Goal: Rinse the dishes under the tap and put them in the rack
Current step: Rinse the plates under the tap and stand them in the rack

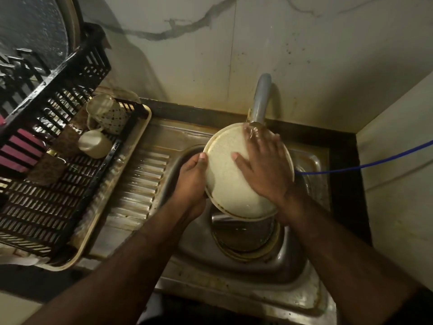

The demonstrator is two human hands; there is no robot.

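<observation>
— What is the person holding over the steel sink [236,299]?

— A round cream plate with a thin brown rim line [225,181], tilted above the basin. The left hand [192,181] is gripping its left edge, thumb curling over the rim. The right hand [264,165] is lying flat on the plate's face, fingers spread.

— Is water running?

— Yes, a stream is falling from the grey curved tap [260,102] onto the right hand's fingertips [251,134] at the plate's upper edge.

— And below the plate?

— A dark round dish [243,238] is sitting in the basin.

— Where is the rack?

— The black slatted plastic rack [54,195] is standing to the left on a beige tray [131,158], well apart from the plate. A patterned mug [110,116] and a plain cream mug [95,144] are lying in it, near its far end
</observation>
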